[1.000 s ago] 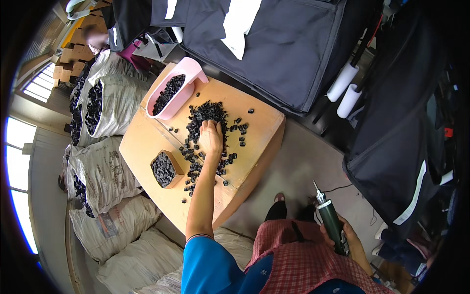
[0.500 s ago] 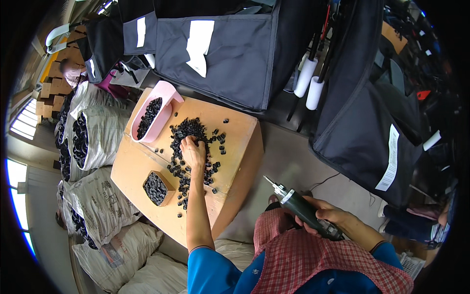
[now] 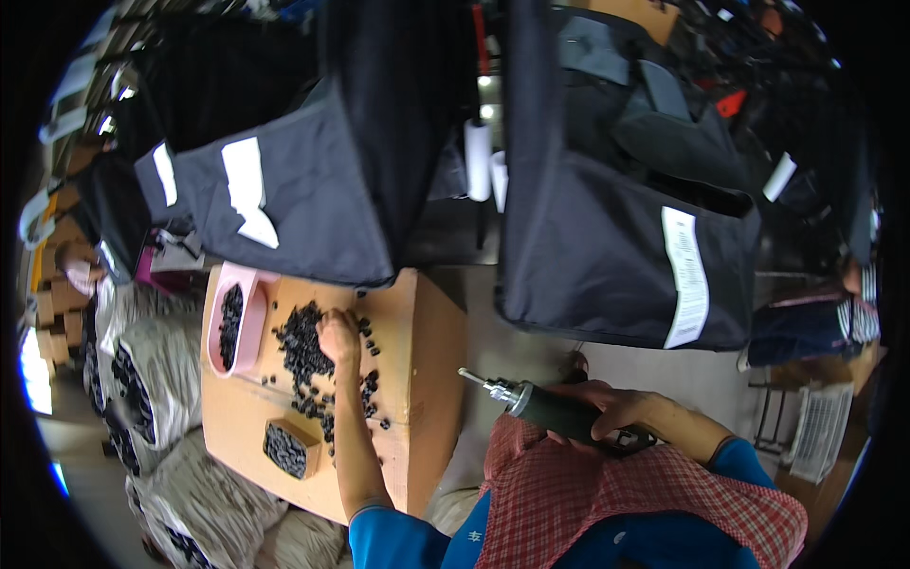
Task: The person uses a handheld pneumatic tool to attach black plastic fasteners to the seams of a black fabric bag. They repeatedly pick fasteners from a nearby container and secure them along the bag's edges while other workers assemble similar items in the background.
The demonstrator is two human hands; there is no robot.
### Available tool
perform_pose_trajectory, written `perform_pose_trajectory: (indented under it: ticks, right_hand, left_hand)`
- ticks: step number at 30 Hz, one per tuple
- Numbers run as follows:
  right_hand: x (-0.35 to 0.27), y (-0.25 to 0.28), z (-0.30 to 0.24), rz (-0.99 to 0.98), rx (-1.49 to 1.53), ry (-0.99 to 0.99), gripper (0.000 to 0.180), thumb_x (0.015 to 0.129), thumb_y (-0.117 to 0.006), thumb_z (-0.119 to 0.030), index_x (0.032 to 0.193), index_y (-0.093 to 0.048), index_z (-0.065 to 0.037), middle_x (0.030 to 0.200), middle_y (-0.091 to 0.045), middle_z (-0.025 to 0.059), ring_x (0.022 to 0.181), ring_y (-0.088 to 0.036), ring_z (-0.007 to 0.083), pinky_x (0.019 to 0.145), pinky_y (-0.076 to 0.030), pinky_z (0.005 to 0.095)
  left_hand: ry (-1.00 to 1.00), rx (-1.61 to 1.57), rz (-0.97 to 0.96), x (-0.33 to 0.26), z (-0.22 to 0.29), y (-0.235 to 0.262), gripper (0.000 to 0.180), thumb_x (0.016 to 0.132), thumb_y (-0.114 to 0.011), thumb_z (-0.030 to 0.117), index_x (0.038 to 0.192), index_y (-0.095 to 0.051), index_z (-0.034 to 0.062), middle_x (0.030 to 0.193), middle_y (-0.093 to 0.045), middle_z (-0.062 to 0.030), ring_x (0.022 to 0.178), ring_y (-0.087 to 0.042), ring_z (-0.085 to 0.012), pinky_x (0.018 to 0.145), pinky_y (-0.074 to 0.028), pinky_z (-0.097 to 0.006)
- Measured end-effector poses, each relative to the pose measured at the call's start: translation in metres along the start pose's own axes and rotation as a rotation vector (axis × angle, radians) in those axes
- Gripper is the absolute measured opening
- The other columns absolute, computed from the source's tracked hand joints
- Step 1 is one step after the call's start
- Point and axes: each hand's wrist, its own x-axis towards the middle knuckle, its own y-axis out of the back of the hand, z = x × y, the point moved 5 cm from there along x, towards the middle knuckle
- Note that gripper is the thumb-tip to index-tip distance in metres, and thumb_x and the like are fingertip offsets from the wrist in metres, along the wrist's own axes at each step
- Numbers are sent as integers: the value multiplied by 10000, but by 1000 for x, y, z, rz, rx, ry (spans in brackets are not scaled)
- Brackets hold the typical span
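A heap of small black plastic parts [image 3: 305,343] lies on a cardboard box top [image 3: 248,410] to my left. My left hand [image 3: 339,338] is at the heap's right edge, its fingers curled closed. Whatever is between them is hidden. My right hand [image 3: 616,406] is wrapped around a dark electric screwdriver [image 3: 548,410], held in front of my checked apron with its bit pointing left. Beyond the heap's left side stands a pink scoop-shaped bin [image 3: 250,332] holding more black parts. A small cut-down carton [image 3: 311,455] nearer me contains dark grey pieces.
Large black fabric bags [image 3: 284,190] hang close beyond the box, and another black bag [image 3: 607,256] hangs on the right. White woven sacks [image 3: 171,365] filled with black parts crowd the left. At far right are a white crate [image 3: 821,434] and another person's legs [image 3: 796,334].
The view has swung right, so the box and its contents sit further left and lower. My left hand has shifted to the heap's right edge. My right hand keeps its grip on the screwdriver.
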Motion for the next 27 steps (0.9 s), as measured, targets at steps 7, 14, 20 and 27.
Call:
perform_pose_trajectory:
  ticks: [7, 14, 20, 27]
  right_hand:
    - [-62, -22, -73, 30, -171, 97, 1161, 618, -812, -170, 1522, -84, -129, 1161, -566, 131, 993, -605, 214, 852, -490, 330]
    - [-104, -54, -87, 131, -183, 266, 1139, 680, -798, -44, 1510, -18, -84, 1252, -487, 163, 823, -650, 164, 710, -559, 266]
    - [-132, -53, -82, 210, -182, 427, 1139, 682, -819, -65, 1510, -36, -71, 1340, -412, 153, 989, -597, 156, 746, -535, 239]
    - [-151, -49, -80, 331, -499, 648, 1157, 679, -846, -170, 1509, -47, -53, 1418, -339, 167, 1203, -479, 222, 948, -441, 328]
  left_hand:
    - [236, -1624, 183, -8, 96, 271, 155, 924, -580, 235, 936, -588, 81, 798, -574, -27, 598, -463, -67, 527, -371, -170]
    - [-153, -2144, -886, -11, 285, 319, 142, 930, -551, 97, 968, -546, -41, 894, -619, -225, 770, -664, -266, 671, -583, -328]
    - [-178, -2236, -1113, -19, 323, 325, 150, 910, -582, 76, 918, -536, -66, 847, -616, -282, 746, -686, -332, 635, -617, -400]
    - [-241, -2143, -1254, -18, 349, 336, 121, 901, -578, 37, 886, -528, -73, 830, -611, -304, 759, -686, -355, 632, -620, -419]
